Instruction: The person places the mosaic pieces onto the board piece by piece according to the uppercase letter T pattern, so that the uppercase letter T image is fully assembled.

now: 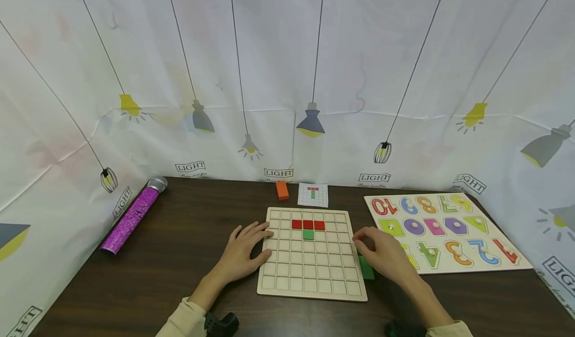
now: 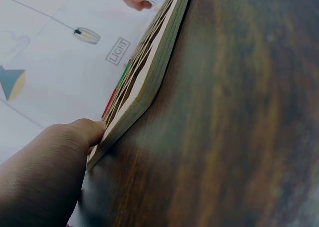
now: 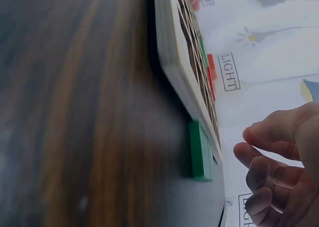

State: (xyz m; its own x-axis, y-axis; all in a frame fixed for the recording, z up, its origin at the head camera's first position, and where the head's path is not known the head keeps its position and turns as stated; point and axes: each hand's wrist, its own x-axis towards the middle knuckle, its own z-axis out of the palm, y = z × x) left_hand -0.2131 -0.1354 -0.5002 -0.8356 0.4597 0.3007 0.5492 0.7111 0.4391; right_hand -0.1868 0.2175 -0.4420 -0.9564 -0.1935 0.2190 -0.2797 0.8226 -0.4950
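A pale wooden grid board [image 1: 310, 274] lies flat on the table, with a row of three red tiles [image 1: 308, 224] and one green tile [image 1: 308, 234] below the middle one. My left hand [image 1: 240, 252] rests on the board's left edge, fingers spread; in the left wrist view its thumb [image 2: 89, 131] touches the rim. My right hand [image 1: 384, 252] hovers beside the board's right edge, fingers loosely bent, thumb and index tips close together. The right wrist view shows nothing held in that hand [image 3: 284, 172]. Below it, green pieces [image 3: 200, 152] lie against the board.
Behind the board are an orange block [image 1: 282, 190] and a pattern card [image 1: 313, 202] showing a red and green T. A number puzzle board [image 1: 485, 229] lies at right. At left is a purple glittery microphone [image 1: 135, 217]. A printed curtain [image 1: 269, 77] hangs behind the table.
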